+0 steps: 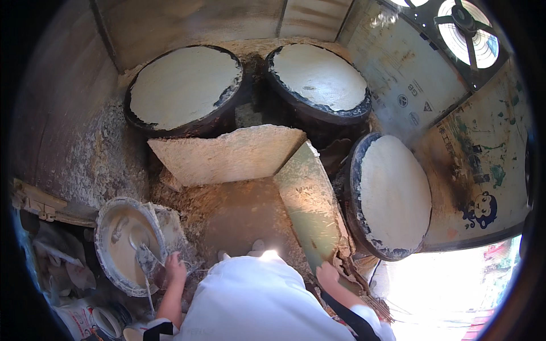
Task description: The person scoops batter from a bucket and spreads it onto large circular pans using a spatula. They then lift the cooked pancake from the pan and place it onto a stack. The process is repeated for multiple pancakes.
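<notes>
My left hand [175, 269] is at the right rim of a round bucket [102, 260] crusted with pale residue. Its fingers curl around what looks like the handle of a coated scoop [147, 261], whose blade reaches into the bucket. Pale liquid [123, 255] fills the bucket's lower part, and its surface is blurred near the scoop. My right hand [327, 273] is closed like a fist at the near end of a green board [305, 196]. Whether it grips the board's edge cannot be seen. A white apron [256, 298] covers my front.
Three round dark-rimmed drums, at the back left [183, 87], back right [320, 79] and right [394, 196], bear smooth white layers. A pale upright board [230, 155] stands before the back pair. Fans [467, 32] sit upper right; plastic bags [64, 255] lie lower left.
</notes>
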`<state>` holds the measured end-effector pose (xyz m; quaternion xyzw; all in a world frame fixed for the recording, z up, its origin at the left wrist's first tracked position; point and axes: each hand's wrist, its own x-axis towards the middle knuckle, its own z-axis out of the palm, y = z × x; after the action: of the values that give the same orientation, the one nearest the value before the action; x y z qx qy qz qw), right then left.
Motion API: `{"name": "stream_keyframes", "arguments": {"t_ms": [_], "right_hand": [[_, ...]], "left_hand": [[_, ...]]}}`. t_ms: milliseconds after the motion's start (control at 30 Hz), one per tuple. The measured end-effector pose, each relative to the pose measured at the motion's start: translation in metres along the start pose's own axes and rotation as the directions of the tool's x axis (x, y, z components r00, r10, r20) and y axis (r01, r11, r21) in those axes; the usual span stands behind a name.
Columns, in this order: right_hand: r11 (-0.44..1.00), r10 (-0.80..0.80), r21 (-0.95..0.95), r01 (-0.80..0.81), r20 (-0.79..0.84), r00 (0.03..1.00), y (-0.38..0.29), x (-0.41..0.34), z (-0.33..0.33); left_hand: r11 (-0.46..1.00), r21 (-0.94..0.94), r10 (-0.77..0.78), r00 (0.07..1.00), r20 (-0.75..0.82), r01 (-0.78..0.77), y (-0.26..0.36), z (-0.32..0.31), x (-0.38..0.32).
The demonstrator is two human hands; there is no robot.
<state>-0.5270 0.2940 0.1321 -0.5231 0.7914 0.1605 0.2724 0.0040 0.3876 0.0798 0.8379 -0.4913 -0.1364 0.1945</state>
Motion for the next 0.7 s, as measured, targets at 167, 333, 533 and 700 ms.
{"name": "stream_keyframes", "arguments": {"t_ms": [167,333,533,700], "right_hand": [[0.934,0.353,0.092,-0.346,-0.085,0.932,0.084,-0.085,0.02],[0.872,0.473,0.213,-0.44,-0.142,0.87,0.096,-0.108,0.062],[0.726,0.661,0.33,-0.604,-0.091,0.745,0.089,-0.106,0.072],[0.569,0.79,0.409,-0.714,-0.029,0.613,0.071,-0.106,0.075]], "left_hand": [[0.992,-0.028,-0.11,0.937,0.332,0.126,0.053,0.048,0.018],[0.985,-0.011,-0.152,0.904,0.4,0.171,0.074,0.083,0.042],[0.981,0.05,-0.187,0.824,0.534,0.19,0.053,0.099,0.099],[0.971,0.093,-0.234,0.774,0.589,0.222,0.02,0.108,0.151]]}}
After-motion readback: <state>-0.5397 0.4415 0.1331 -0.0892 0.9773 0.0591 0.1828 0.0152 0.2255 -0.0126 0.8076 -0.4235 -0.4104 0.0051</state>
